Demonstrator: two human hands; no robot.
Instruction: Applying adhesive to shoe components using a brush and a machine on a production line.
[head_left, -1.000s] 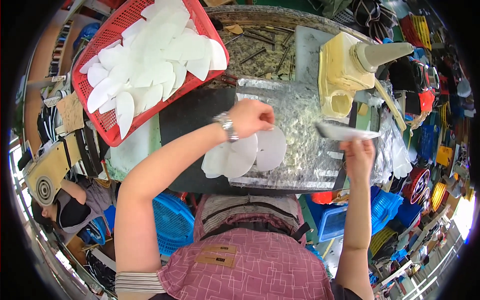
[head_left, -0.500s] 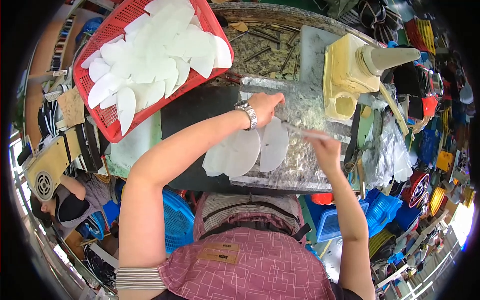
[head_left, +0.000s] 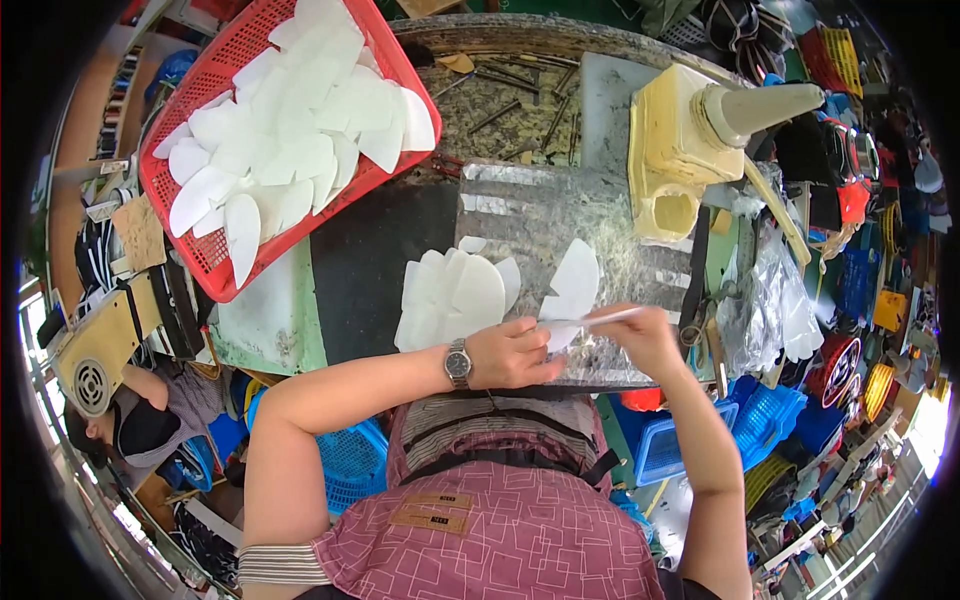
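Observation:
My left hand [head_left: 512, 354], with a metal watch at its wrist, is low over the work board with its fingers curled together at the lower end of a white, curved cut-out piece [head_left: 574, 282]. My right hand [head_left: 645, 343] is closed on a thin pale piece [head_left: 612, 317], seen nearly edge-on, whose left end reaches toward my left fingertips. Its exact kind is unclear. Left of the hands, a loose group of overlapping white cut-out pieces [head_left: 455, 295] lies partly on the grey, smeared board [head_left: 525, 220] and partly on the black mat [head_left: 375, 255].
A red plastic basket [head_left: 222, 268] piled with white pieces stands at the upper left. At the right is a cream glue container [head_left: 680, 125] with a nozzle. Thin metal rods [head_left: 495, 115] lie behind the board. A person [head_left: 155, 415] is at the far left.
My left hand has come down toward me from the board's upper part. The thin pale piece and my right hand have lowered slightly. The white pieces on the board now lie farther apart.

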